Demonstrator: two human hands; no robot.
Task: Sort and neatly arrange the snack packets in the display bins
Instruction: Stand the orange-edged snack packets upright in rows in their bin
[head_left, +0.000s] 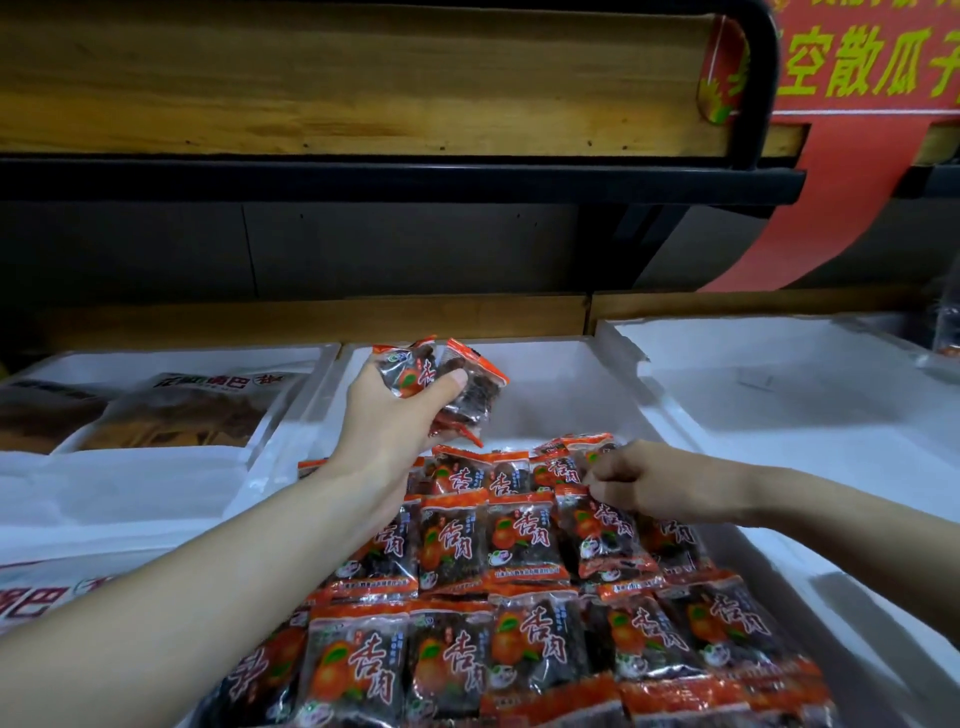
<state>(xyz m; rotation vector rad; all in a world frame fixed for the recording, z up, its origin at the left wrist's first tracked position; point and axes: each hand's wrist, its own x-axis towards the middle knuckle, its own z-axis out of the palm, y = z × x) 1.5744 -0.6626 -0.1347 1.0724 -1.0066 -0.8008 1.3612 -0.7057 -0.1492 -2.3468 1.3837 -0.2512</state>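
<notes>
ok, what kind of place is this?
Probably a shop's loose-snack section: white display bins side by side, rows of identical orange snack packets in the middle one, and a red banner with printed lettering above.

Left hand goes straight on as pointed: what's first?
Likely the middle bin's back wall. The left hand, gripping a bunch of packets, points there; nothing shows between, depth unclear.
</notes>
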